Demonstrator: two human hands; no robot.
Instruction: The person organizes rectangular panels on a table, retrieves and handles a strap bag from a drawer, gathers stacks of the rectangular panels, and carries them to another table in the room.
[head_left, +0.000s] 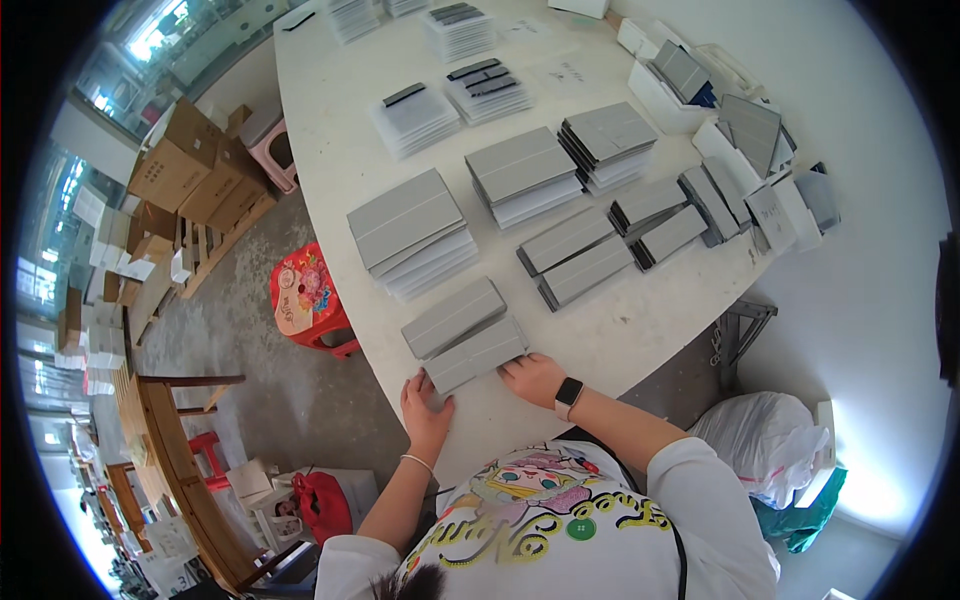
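Two narrow stacks of grey rectangular panels lie side by side at the table's near end. My left hand (pixel 427 414) is at the left end of the nearer panel stack (pixel 475 354), its fingertips against the corner and its thumb spread away. At the stack's right end, my right hand (pixel 533 380) has its fingers curled in against the edge, the tips partly hidden. A watch is on my right wrist. Just beyond lies the farther narrow panel stack (pixel 455 318), touching or almost touching the nearer one.
Wider piles of grey panels over white sheets (pixel 408 220) stand farther up the white table (pixel 335 130). More narrow stacks (pixel 585 270) lie to the right, near white bins (pixel 660 100) along the wall. A red stool (pixel 305 290) stands on the left, before cardboard boxes (pixel 175 150).
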